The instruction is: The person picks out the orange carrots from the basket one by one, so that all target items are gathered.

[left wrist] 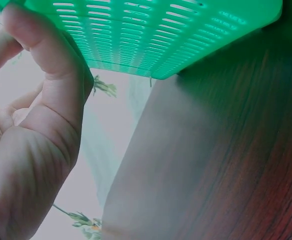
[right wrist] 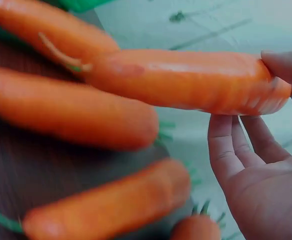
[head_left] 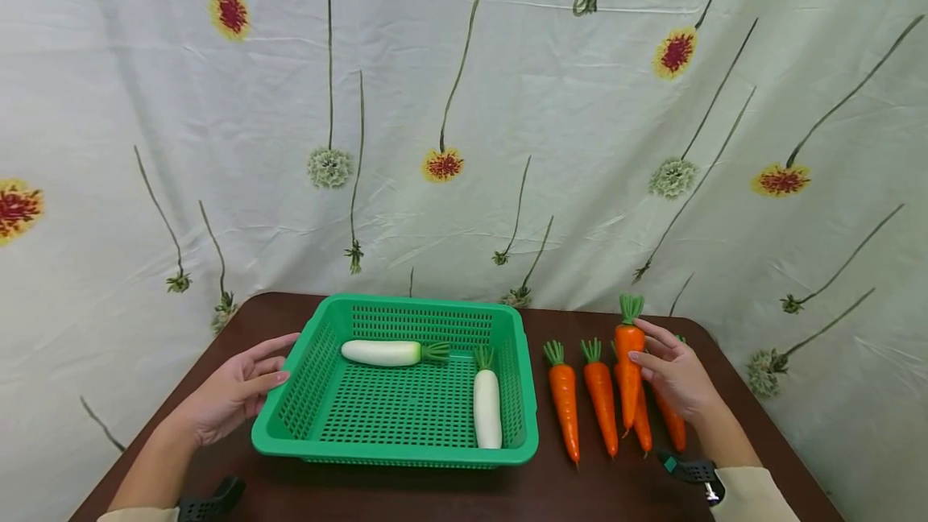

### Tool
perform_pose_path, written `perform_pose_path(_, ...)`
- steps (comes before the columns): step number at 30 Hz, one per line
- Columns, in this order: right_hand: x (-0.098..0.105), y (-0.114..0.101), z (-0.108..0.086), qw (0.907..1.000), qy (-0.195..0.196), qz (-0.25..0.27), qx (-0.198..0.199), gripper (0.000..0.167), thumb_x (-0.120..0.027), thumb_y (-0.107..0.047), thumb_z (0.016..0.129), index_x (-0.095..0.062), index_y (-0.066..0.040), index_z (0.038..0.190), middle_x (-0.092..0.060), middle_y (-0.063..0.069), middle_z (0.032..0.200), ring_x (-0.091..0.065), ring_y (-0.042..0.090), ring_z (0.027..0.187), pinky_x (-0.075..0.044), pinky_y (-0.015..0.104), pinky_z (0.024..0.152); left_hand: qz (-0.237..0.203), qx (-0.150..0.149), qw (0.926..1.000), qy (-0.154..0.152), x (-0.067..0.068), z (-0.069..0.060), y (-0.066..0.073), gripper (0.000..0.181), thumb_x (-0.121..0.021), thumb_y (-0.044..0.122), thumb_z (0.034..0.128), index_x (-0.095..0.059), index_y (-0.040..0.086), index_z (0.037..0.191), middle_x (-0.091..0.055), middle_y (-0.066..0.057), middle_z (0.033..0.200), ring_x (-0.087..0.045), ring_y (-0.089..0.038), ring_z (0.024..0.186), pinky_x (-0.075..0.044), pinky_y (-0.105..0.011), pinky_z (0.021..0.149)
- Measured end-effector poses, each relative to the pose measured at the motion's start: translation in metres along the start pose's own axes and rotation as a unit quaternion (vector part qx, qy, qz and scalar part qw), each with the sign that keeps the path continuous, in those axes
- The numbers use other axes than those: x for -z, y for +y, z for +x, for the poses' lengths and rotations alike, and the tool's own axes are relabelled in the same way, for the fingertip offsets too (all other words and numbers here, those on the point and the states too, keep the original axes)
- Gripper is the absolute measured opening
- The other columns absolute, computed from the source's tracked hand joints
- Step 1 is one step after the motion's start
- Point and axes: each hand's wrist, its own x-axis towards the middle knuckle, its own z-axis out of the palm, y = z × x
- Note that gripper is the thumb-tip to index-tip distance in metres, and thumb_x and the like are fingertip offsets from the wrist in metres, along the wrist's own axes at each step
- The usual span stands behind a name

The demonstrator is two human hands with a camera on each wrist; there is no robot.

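My right hand point(head_left: 677, 373) pinches an orange carrot point(head_left: 629, 361) near its leafy top, thumb on one side and fingers on the other. In the right wrist view the held carrot point(right wrist: 186, 80) is lifted over several other carrots point(right wrist: 71, 110) on the table. At the left end of a green basket point(head_left: 395, 453) is my left hand point(head_left: 232, 393), its fingers loosely bent against the outer rim. The left wrist view shows the thumb point(left wrist: 51, 55) beside the slotted basket wall point(left wrist: 136, 30). Inside the basket lie two white radishes, one crosswise point(head_left: 384, 353) and one lengthwise point(head_left: 487, 409).
Right of the basket, carrots lie in a row, including one at the near left point(head_left: 564, 401) and another point(head_left: 600, 397) beside it. The dark brown table point(head_left: 406, 494) ends at a flower-printed cloth point(head_left: 406, 224) hanging behind it.
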Motion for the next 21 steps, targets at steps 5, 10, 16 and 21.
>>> perform_pose_path(5, 0.022, 0.007, -0.007, 0.9995, 0.014, 0.026, 0.005, 0.055, -0.059, 0.001, 0.102, -0.050, -0.019, 0.152, -0.067, -0.012, 0.122, -0.069, 0.008, 0.105, -0.061, 0.023, 0.088, 0.004, 0.001, 0.9999, 0.012, -0.002, 0.000, 0.000, 0.062, -0.034, -0.006, 0.1085, -0.012, 0.013, 0.164, -0.069, -0.005, 0.129, -0.073, -0.023, 0.112, -0.059, -0.047, 0.096)
perform_pose_path(10, 0.040, 0.007, -0.015, 0.9984, 0.035, 0.043, 0.011, 0.054, -0.058, 0.000, 0.102, -0.053, -0.023, 0.150, -0.071, -0.012, 0.118, -0.069, 0.007, 0.101, -0.061, 0.022, 0.085, 0.008, 0.001, 0.9999, 0.015, -0.003, 0.001, -0.001, 0.063, -0.034, -0.006, 0.1084, -0.009, 0.011, 0.164, -0.069, -0.003, 0.126, -0.074, -0.021, 0.109, -0.060, -0.045, 0.095)
perform_pose_path(16, 0.054, 0.009, -0.019, 0.9971, 0.039, 0.060, 0.024, 0.049, -0.055, 0.002, 0.103, -0.059, -0.025, 0.144, -0.071, -0.011, 0.117, -0.069, 0.007, 0.101, -0.062, 0.023, 0.085, -0.001, -0.008, 0.9999, 0.010, 0.000, 0.001, -0.002, 0.063, -0.033, -0.007, 0.1082, -0.011, 0.012, 0.164, -0.068, -0.006, 0.133, -0.071, -0.025, 0.117, -0.058, -0.049, 0.097)
perform_pose_path(21, 0.066, 0.011, -0.021, 0.9965, 0.062, 0.043, 0.036, 0.046, -0.054, 0.002, 0.103, -0.064, -0.028, 0.137, -0.075, -0.013, 0.112, -0.069, 0.006, 0.096, -0.061, 0.022, 0.080, -0.003, -0.009, 0.9999, 0.014, 0.000, 0.000, -0.002, 0.063, -0.033, -0.007, 0.1080, -0.012, 0.011, 0.164, -0.068, -0.006, 0.132, -0.072, -0.024, 0.116, -0.058, -0.048, 0.096)
